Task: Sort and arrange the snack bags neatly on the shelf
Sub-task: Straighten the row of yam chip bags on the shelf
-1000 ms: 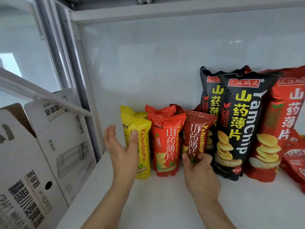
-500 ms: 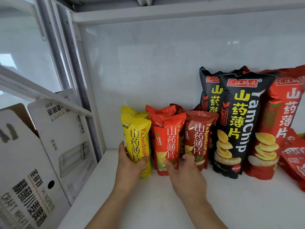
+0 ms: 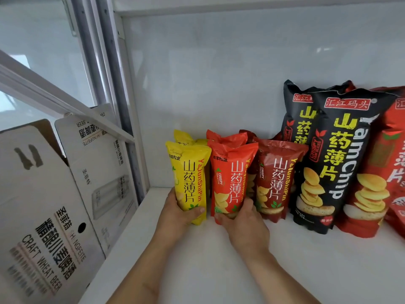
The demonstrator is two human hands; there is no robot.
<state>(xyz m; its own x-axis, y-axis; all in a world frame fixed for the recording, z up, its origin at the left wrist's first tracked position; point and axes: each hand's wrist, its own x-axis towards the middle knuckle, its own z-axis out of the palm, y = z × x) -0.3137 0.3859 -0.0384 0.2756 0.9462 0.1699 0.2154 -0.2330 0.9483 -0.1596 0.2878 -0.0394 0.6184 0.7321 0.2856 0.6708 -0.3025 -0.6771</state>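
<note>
The yellow bag stands upright on the shelf, its lower end gripped by the left hand, thumb across the front; just to the right, the orange-red bag is held at its base by the right hand, fingers curled round it; the two hands are apart, one bag each. Right of the right hand stands the dark red bag, touching the orange-red one; beyond it, the tall black bag and a large red bag.

Risks, as judged: the bags are slim and top-heavy, so a push at the base alone may tip them backward or sideways; a sideways shift of the orange-red bag may topple the dark red bag beside it; a second yellow bag behind may be knocked out of line. Left of the left hand, the cardboard box stands beyond the shelf edge.
</note>
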